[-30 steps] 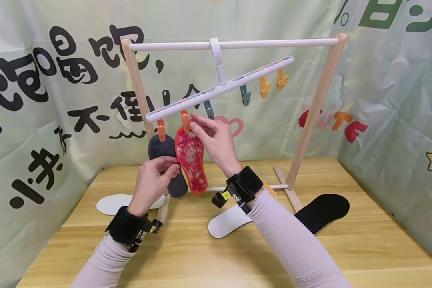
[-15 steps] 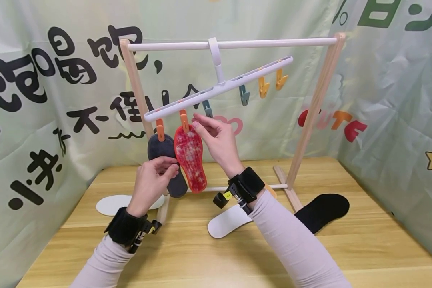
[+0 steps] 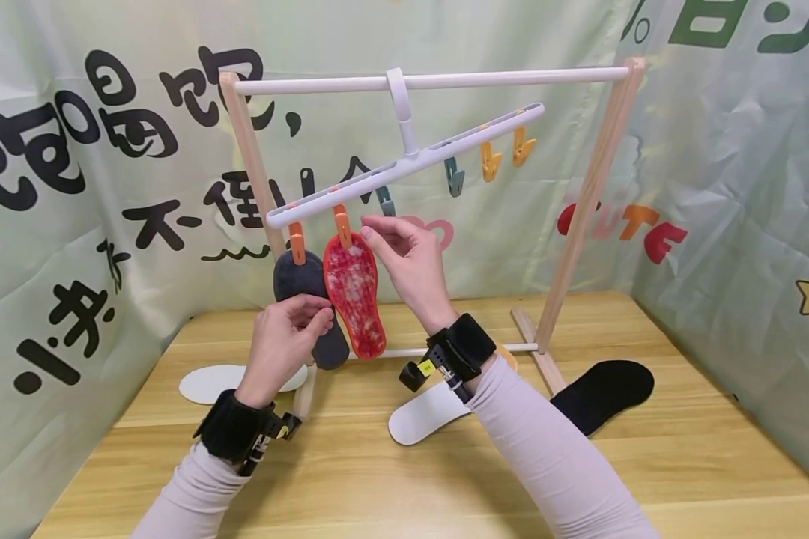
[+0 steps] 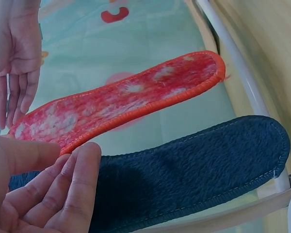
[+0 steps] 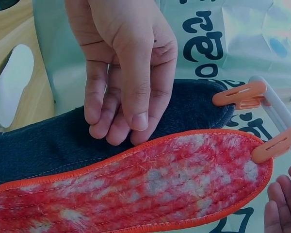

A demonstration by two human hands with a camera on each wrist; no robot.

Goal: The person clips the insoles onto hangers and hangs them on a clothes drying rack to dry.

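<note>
A red mottled insole [image 3: 352, 292] with an orange edge hangs from an orange clip [image 3: 343, 227] on the tilted white hanger [image 3: 404, 161]. Beside it, overlapping slightly, hangs a dark fuzzy insole [image 3: 300, 275] under another orange clip [image 3: 297, 245]. My left hand [image 3: 285, 340] is in front of the dark insole, thumb and fingertips bent together at the red insole's near edge, pinching it lightly. My right hand [image 3: 414, 262] hovers beside the red insole's top, holding nothing. Its fingers [image 4: 23, 92] hang relaxed in the left wrist view.
White insoles [image 3: 421, 419] and a black insole [image 3: 607, 393] lie on the wooden table [image 3: 350, 479]. Teal clips [image 3: 455, 178] and yellow clips [image 3: 491, 163] hang on the hanger. A wooden rack [image 3: 583, 202] with a white rod [image 3: 512, 78] carries it.
My right hand's fingertips have come slightly away from the orange clip and the red insole's top. My left hand keeps its place; the insoles still hang from their clips.
</note>
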